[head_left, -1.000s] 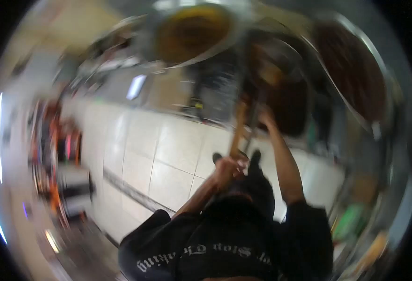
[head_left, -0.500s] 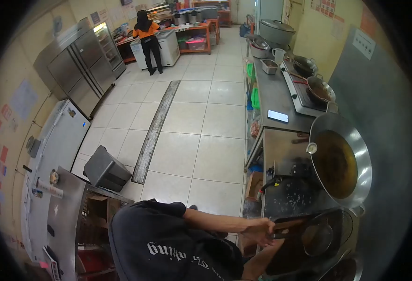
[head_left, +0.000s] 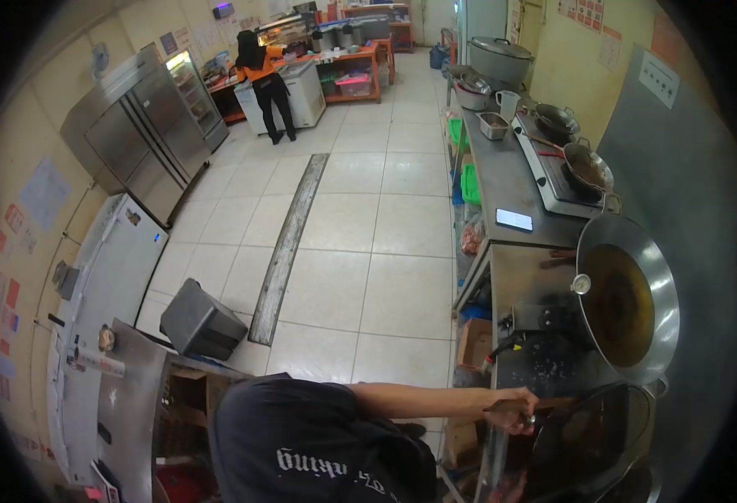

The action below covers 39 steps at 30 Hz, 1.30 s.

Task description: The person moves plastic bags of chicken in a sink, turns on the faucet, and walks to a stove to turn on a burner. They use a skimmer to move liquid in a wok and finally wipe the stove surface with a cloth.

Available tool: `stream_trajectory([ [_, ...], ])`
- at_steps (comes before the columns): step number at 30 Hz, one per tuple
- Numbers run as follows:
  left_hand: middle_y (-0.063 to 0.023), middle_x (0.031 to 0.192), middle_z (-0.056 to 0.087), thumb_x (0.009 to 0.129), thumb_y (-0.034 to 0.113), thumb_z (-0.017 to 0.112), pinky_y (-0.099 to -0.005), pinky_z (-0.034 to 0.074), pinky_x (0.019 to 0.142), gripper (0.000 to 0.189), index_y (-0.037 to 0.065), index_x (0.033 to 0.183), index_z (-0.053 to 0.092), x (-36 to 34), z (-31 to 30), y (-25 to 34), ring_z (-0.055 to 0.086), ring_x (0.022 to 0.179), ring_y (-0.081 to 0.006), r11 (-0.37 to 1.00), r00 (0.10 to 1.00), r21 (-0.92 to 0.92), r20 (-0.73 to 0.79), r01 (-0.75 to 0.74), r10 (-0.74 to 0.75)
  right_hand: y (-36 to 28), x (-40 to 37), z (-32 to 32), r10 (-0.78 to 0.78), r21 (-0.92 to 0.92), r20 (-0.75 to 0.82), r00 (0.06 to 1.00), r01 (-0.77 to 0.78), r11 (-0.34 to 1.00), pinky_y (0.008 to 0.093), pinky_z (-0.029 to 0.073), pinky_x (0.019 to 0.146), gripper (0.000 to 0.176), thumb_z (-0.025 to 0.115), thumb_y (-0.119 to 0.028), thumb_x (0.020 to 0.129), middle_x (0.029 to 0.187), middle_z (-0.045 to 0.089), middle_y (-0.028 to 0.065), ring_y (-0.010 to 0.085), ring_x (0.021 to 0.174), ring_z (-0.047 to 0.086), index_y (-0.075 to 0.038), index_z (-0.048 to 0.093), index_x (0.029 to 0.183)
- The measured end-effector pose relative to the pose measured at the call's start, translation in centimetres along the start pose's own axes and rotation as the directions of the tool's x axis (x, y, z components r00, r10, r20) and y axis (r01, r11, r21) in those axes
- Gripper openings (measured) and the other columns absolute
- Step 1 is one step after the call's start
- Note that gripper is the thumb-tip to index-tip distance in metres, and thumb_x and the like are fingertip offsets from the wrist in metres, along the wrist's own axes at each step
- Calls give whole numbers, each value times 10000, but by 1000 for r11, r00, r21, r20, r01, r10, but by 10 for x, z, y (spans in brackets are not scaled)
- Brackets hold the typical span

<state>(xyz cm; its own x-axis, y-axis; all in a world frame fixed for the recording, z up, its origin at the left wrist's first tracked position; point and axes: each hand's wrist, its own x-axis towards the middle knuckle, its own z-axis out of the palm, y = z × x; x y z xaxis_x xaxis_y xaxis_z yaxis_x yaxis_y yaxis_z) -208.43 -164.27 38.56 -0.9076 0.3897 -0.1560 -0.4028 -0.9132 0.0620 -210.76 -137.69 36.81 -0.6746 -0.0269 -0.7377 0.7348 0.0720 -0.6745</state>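
Note:
My left hand (head_left: 515,409), at the end of a bare outstretched forearm, is closed around the handle of a long-handled strainer. The round wire strainer (head_left: 628,409) lies to its right, over a dark recess in the counter; its outline is partly lost in shadow. Lower down, my right hand (head_left: 512,486) shows only in part, dim and near the bottom edge, and its fingers are not clear. Just beyond the strainer sits a large metal wok (head_left: 672,314) holding brownish oil, with a round dial thermometer (head_left: 580,284) at its rim.
A phone (head_left: 514,220) lies on the steel counter (head_left: 502,180) beside a two-burner stove (head_left: 544,172) with smaller pans. A grey bin (head_left: 203,320) stands on the tiled floor behind a steel table (head_left: 129,398). A co-worker (head_left: 266,84) stands at a far white freezer.
My left hand has moved right with the strainer handle, its arm straighter. My right hand is now lower and apart from it. The whole view has shifted slightly.

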Motion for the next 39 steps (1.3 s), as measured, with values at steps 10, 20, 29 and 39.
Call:
stream_trajectory([
  [10,-203,992,556,808,343,510,-368,493,663,341,60,996,537,-19,-98,40,570,857,-311,907,952,395,306,-147,21,7,-168,56,-335,115,-5,942,334,936,274,423,720,278,519,-213,818,919,574,83,153,799,542,-5,564,997],
  [20,-132,985,563,725,177,511,-359,432,748,148,97,848,526,-39,-81,-34,540,922,-242,944,989,299,15,139,-150,74,-4,5,-912,-977,-126,391,111,183,423,489,653,192,449,-85,789,725,588,221,363,681,593,60,575,777],
  [29,-143,1082,536,780,337,526,-385,426,834,277,113,939,553,-55,-104,-46,510,1012,-255,936,985,314,10,160,-172,59,-24,17,-780,-998,20,626,-31,-51,417,497,666,204,406,-77,814,840,587,214,336,803,595,60,539,887],
  [39,-156,1304,351,790,567,391,-433,249,988,644,141,1267,315,-106,-186,-37,307,1219,-274,978,985,129,35,162,-168,42,-57,-1,-807,-864,6,590,410,293,371,448,542,177,416,-145,870,622,534,150,241,523,561,15,478,822],
])
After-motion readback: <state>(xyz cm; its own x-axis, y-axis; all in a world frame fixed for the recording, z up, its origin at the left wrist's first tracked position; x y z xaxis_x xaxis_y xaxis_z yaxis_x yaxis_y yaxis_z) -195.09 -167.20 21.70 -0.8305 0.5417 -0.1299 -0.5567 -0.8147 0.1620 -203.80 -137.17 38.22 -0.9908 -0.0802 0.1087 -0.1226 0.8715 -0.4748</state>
